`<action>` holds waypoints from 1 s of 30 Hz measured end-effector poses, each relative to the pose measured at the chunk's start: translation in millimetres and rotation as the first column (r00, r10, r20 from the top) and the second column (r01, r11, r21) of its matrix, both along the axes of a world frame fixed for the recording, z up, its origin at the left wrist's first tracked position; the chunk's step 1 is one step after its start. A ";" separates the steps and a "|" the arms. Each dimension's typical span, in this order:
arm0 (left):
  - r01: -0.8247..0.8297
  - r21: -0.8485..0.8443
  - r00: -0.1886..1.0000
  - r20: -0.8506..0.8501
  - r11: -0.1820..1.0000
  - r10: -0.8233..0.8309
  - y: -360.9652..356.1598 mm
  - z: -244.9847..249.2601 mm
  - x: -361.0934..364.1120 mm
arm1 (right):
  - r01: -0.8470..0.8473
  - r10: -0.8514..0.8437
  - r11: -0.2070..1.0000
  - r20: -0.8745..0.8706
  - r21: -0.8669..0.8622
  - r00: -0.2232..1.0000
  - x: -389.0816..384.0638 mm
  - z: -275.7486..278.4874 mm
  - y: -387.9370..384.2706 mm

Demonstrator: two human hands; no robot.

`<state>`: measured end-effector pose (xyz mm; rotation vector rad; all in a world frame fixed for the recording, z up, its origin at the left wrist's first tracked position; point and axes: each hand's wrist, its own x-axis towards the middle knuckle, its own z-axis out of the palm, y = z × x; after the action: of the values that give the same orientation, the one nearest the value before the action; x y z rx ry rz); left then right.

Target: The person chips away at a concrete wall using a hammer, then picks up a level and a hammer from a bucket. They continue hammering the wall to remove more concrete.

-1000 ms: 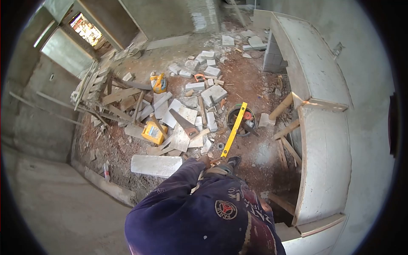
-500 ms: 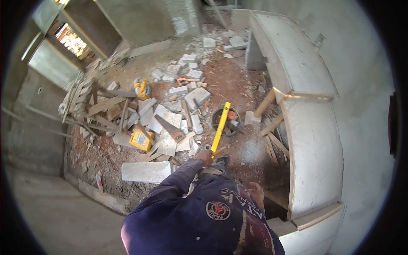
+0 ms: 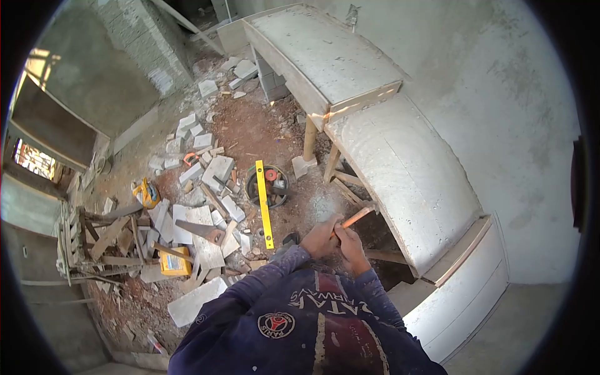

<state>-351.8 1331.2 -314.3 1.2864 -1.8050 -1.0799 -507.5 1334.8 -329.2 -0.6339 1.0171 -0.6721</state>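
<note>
My left hand (image 3: pixel 321 237) and my right hand (image 3: pixel 352 249) are close together in front of my body, both closed at the grip end of a hammer (image 3: pixel 359 217). Its orange-brown handle slants up and to the right from between my fingers, with the head near the edge of the white counter. Left of my hands, a yellow spirit level (image 3: pixel 264 206) is out of my grasp and overlaps the rim of a dark bucket (image 3: pixel 250 189). Inside that bucket are a red round item and other tools.
A white-topped counter (image 3: pixel 394 156) on wooden props curves along the right. Broken white blocks (image 3: pixel 219 172), a handsaw (image 3: pixel 199 231), boards and a yellow jerrycan (image 3: pixel 174 262) litter the floor at left. A yellow bag (image 3: pixel 146 193) lies beyond them.
My left hand has let go of the spirit level and moved right to meet my right hand at the hammer. The view has turned right.
</note>
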 end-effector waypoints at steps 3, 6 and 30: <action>0.051 0.046 0.996 -0.069 0.998 -0.048 -1.7 6.5 -8.7 | 0.173 -0.172 0.985 -0.056 0.007 0.984 -3.2 5.8 1.4; 0.244 0.040 0.970 -0.014 0.969 -0.244 -5.1 19.9 -11.0 | 0.416 -0.414 0.908 -0.039 0.058 0.909 -6.7 17.3 -0.5; 0.677 -0.565 0.687 0.258 0.471 -0.679 -389.6 147.7 -153.7 | 0.898 -0.981 0.193 0.110 0.396 0.163 -33.1 7.5 -73.4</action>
<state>-505.4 941.6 -166.5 0.1061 -2.4686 -0.6936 -540.6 1261.4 -321.7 0.5283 1.0618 -1.7130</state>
